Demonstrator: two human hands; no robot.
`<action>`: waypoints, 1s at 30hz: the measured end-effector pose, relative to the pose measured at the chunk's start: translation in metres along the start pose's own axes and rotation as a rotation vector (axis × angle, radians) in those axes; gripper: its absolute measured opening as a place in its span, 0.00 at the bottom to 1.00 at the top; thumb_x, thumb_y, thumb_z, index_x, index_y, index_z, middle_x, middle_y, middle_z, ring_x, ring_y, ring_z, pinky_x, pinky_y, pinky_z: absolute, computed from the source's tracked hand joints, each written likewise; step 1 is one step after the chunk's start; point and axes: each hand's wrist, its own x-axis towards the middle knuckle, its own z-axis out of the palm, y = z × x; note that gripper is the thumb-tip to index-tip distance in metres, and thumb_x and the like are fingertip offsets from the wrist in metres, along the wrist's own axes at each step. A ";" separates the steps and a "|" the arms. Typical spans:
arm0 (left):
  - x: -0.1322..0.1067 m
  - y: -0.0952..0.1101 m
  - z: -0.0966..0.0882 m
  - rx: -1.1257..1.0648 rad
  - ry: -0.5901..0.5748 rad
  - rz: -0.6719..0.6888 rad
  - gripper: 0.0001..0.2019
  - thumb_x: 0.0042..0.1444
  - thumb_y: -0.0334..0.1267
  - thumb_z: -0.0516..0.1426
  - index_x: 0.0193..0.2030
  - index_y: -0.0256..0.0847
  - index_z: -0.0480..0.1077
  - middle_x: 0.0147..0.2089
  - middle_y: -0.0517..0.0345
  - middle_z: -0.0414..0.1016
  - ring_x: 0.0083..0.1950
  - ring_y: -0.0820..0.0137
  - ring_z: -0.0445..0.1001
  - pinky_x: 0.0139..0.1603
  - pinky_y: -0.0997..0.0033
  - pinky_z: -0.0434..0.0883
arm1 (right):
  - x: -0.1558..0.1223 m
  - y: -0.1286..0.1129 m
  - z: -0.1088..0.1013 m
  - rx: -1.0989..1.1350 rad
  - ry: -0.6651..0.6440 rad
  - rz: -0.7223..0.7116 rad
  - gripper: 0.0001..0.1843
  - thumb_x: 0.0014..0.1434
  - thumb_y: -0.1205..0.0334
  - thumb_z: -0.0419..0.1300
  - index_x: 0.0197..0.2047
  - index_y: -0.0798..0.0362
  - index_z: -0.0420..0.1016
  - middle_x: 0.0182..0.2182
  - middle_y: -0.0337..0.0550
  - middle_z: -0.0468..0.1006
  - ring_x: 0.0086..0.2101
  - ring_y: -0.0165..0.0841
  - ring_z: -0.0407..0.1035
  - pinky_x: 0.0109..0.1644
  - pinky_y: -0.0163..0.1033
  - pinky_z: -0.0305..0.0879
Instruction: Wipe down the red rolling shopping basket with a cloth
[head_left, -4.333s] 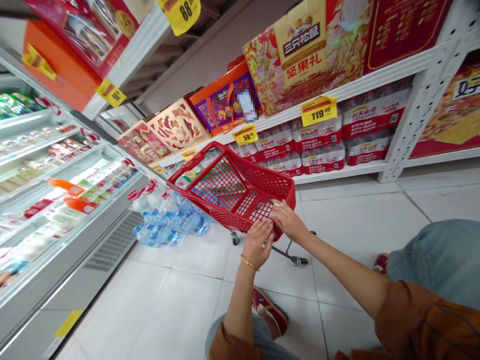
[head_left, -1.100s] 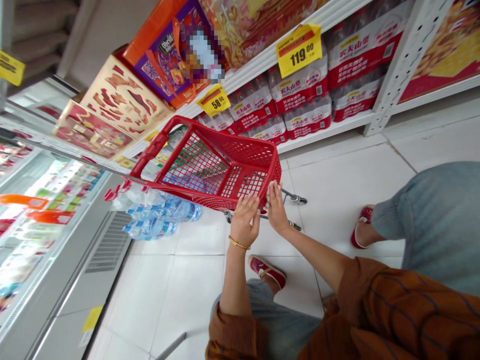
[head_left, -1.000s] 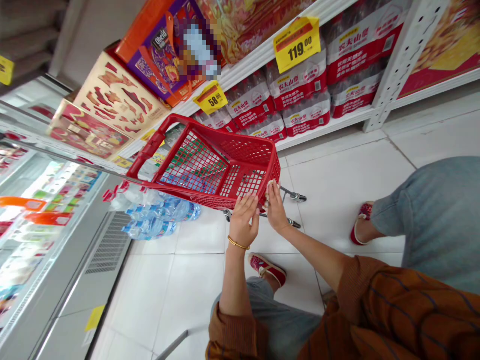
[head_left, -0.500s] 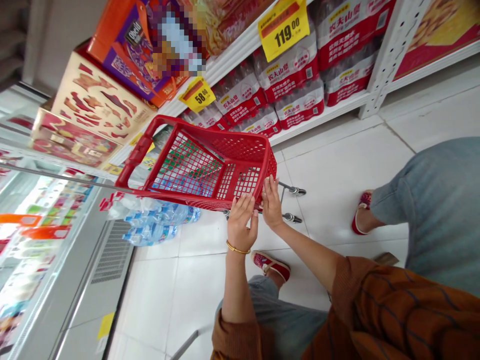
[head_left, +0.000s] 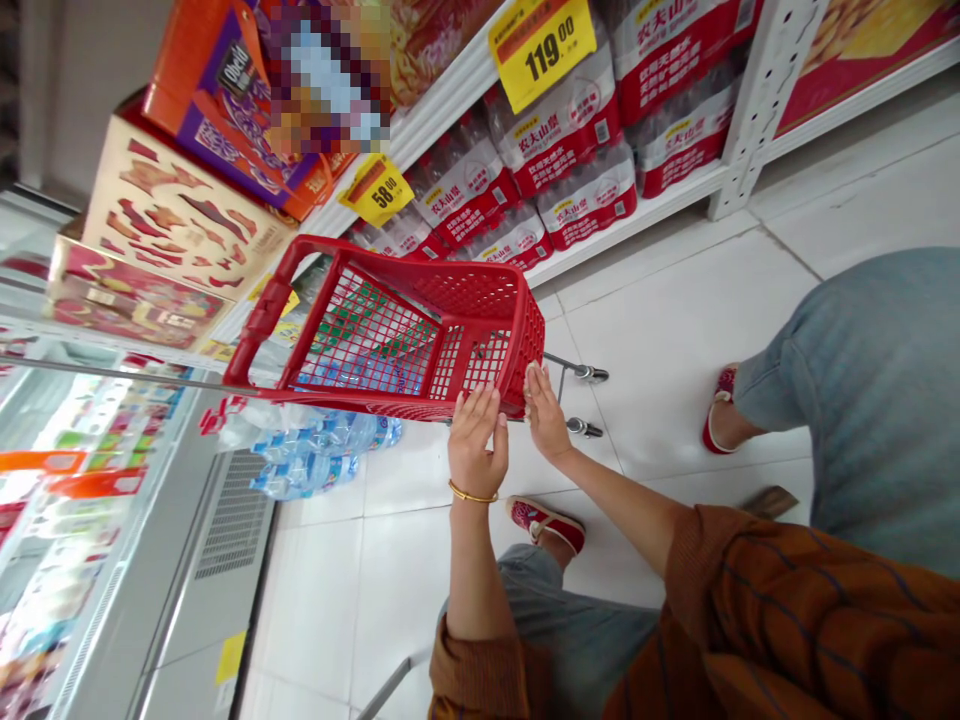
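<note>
Left hand (head_left: 476, 445): fingers (head_left: 480, 400) straight and together, tips on the red basket (head_left: 390, 340) at its near lower edge. Right hand (head_left: 546, 420): fingers (head_left: 534, 380) extended, slightly spread, flat on the basket's near right corner. Neither hand gripped it. Basket sat tilted on its wheeled frame (head_left: 577, 400) mid-aisle, loose water bottles (head_left: 322, 450) on the floor just left, water packs (head_left: 570, 150) shelved beyond.

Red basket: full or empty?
Empty: nothing lies inside the basket; only water bottles on the floor show through its mesh.

Left grip (head_left: 476, 445) flat, fingers straight, pointing up; right grip (head_left: 546, 420) likewise, just beside it.
</note>
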 end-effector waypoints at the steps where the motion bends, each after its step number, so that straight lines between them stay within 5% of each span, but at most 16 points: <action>1: 0.000 0.000 0.000 0.002 0.009 0.006 0.19 0.64 0.31 0.51 0.62 0.39 0.66 0.58 0.45 0.74 0.64 0.63 0.68 0.67 0.50 0.62 | -0.001 0.000 0.000 -0.003 -0.008 0.020 0.29 0.71 0.61 0.36 0.73 0.41 0.32 0.71 0.36 0.45 0.69 0.33 0.36 0.72 0.50 0.47; 9: 0.001 -0.004 -0.001 0.054 0.028 0.071 0.18 0.62 0.31 0.54 0.59 0.36 0.68 0.55 0.42 0.76 0.62 0.61 0.71 0.63 0.51 0.67 | 0.021 -0.037 -0.014 0.178 0.129 0.035 0.27 0.72 0.56 0.38 0.72 0.43 0.42 0.70 0.41 0.51 0.69 0.35 0.42 0.69 0.51 0.55; 15: -0.001 -0.007 -0.006 0.053 0.037 0.077 0.17 0.62 0.31 0.53 0.57 0.38 0.69 0.54 0.43 0.77 0.60 0.61 0.73 0.62 0.51 0.68 | 0.042 -0.070 -0.013 0.175 0.188 -0.107 0.27 0.72 0.57 0.40 0.72 0.38 0.40 0.72 0.37 0.44 0.69 0.37 0.40 0.72 0.57 0.43; 30: -0.023 -0.024 -0.027 0.105 0.082 0.020 0.13 0.59 0.28 0.55 0.50 0.34 0.74 0.48 0.42 0.80 0.55 0.60 0.76 0.58 0.50 0.73 | 0.008 -0.038 0.026 0.101 -0.008 -0.267 0.41 0.65 0.76 0.42 0.72 0.40 0.25 0.72 0.35 0.29 0.69 0.41 0.25 0.71 0.58 0.47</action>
